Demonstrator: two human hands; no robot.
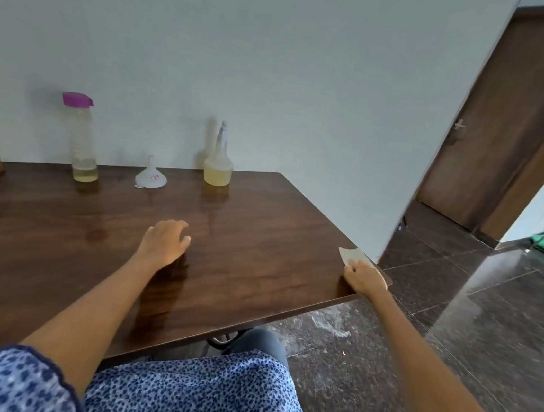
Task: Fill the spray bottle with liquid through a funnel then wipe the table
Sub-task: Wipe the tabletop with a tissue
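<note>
Right hand [365,277] at the near right corner of the surface [260,238], fingers closed on a pale cloth [352,255]. Left hand [166,240] mid-surface, open, fingers loosely spread, holding nothing. Farther back by the wall: spray bottle [218,163] with yellowish liquid, upturned funnel [151,174] beside it, purple-capped bottle [83,139] well left.

left hand [165,242] spread, palm down | right hand [364,277] fingers curled closed
</note>
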